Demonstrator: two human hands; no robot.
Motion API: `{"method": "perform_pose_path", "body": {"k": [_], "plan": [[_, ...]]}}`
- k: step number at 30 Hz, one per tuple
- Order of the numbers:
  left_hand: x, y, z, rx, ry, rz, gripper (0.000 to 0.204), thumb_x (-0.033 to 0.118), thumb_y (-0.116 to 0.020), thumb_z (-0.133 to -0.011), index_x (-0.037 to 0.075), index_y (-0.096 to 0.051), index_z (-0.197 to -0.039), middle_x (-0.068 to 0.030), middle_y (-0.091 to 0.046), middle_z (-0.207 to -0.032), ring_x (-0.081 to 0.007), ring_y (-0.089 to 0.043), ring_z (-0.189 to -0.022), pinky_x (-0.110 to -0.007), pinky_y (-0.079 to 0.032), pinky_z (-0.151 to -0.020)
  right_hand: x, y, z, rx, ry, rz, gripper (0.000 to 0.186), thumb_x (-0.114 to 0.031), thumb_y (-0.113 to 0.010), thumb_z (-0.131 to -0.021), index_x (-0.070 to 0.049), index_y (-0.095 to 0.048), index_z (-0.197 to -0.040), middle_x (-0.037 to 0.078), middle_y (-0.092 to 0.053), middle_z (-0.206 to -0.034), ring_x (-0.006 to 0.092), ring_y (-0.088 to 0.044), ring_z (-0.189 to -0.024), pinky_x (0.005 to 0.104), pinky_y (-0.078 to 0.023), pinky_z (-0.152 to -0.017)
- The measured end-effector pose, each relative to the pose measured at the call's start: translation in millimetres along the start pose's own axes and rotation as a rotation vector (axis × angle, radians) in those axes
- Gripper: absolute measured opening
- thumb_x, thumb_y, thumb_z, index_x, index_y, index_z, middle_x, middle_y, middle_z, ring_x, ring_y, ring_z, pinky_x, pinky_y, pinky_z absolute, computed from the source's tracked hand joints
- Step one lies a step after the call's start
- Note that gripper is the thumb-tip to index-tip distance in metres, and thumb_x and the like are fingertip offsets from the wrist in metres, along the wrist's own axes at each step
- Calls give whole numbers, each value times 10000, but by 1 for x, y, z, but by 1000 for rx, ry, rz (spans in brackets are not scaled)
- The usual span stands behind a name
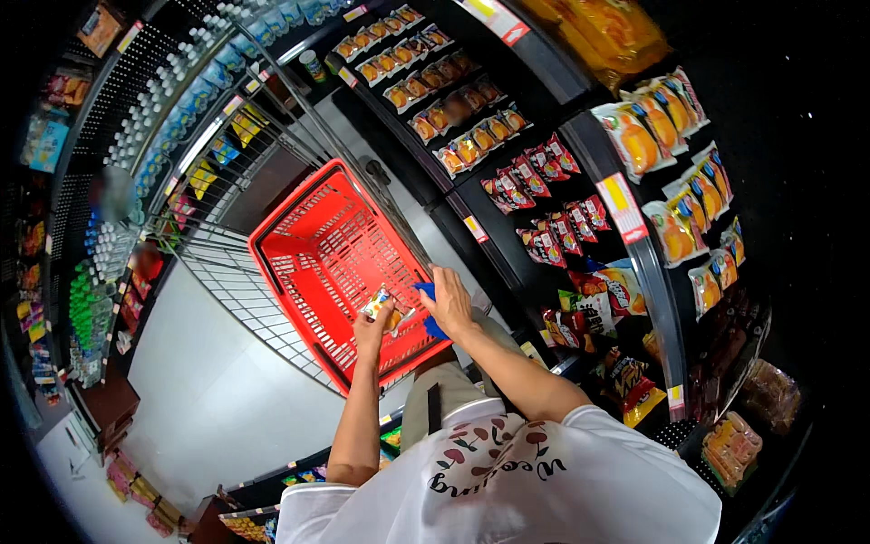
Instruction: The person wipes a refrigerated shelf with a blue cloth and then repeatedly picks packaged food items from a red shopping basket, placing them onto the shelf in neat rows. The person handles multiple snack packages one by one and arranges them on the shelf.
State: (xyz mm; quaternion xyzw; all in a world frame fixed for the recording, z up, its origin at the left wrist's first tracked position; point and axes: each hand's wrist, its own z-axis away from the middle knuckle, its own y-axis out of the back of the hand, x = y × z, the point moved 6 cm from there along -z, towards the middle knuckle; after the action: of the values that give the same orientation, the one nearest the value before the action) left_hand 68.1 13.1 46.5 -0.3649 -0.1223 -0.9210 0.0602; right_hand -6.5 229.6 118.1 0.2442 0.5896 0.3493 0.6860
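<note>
My left hand [370, 332] is closed on a small wrapped snack [379, 302] with a white, yellow and orange wrapper, over the near part of a red plastic shopping basket [341, 178]. Part of the packet lies behind my fingers. To its right, at the basket's rim, my right hand [449, 305] is closed round a bright blue cloth [435, 328], which pokes out on two sides of the fingers. Slotted red walls and floor show inside the basket, which rests in a wire shopping cart [237, 288].
Shelves on the right carry rows of wrapped buns [669, 118], red snack packets [544, 238] and larger snack bags [625, 385]. Curved shelves of bottles [149, 118] stand at the left. Pale floor [195, 390] shows left of the cart.
</note>
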Motion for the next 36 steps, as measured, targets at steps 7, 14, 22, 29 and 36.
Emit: {"method": "perform_pose_path", "body": {"k": [7,14,22,29,36], "plan": [[102,-14,70,-32,-71,329,413,366,-684,-996,-23,-643,-1128,-104,-714,-986,-176,-709,-846,-291,-567,-711,-10,56,-3,47,124,-119,580,-278,-765,-903,-8,-538,-1364,230,-619,-1183,417,-566,-1124,492,-467,-981],[190,-86,136,-257,-237,473,384,260,-677,-998,-9,-582,-1255,-141,-706,-1112,-231,-735,-956,-335,-612,-764,2,146,39,-228,-283,-919,340,-306,-651,-1030,-16,-663,-1207,40,-712,-914,92,-651,-784,251,-536,-649],[227,-156,191,-448,-327,293,320,235,-683,-1009,33,-594,-1240,-87,-687,-1120,-164,-694,-972,-295,-610,-752,6,242,87,49,-186,-875,354,-173,-797,-916,1,-646,-1185,25,-655,-921,61,-576,-762,244,-519,-650],[277,-200,249,-500,-746,-224,239,231,-633,-1046,5,-656,-1122,-44,-627,-1005,-128,-586,-933,-283,-486,-813,22,310,136,371,-243,-778,350,-133,-799,-906,-13,-620,-1182,32,-644,-915,69,-568,-702,259,-513,-635],[321,-261,305,-514,-1134,-493,247,187,-665,-1010,-8,-665,-1161,-51,-573,-926,-144,-521,-816,-303,-443,-727,30,370,181,764,-323,-660,376,-64,-787,-896,-11,-548,-1182,67,-648,-933,94,-578,-696,272,-507,-610]]}}
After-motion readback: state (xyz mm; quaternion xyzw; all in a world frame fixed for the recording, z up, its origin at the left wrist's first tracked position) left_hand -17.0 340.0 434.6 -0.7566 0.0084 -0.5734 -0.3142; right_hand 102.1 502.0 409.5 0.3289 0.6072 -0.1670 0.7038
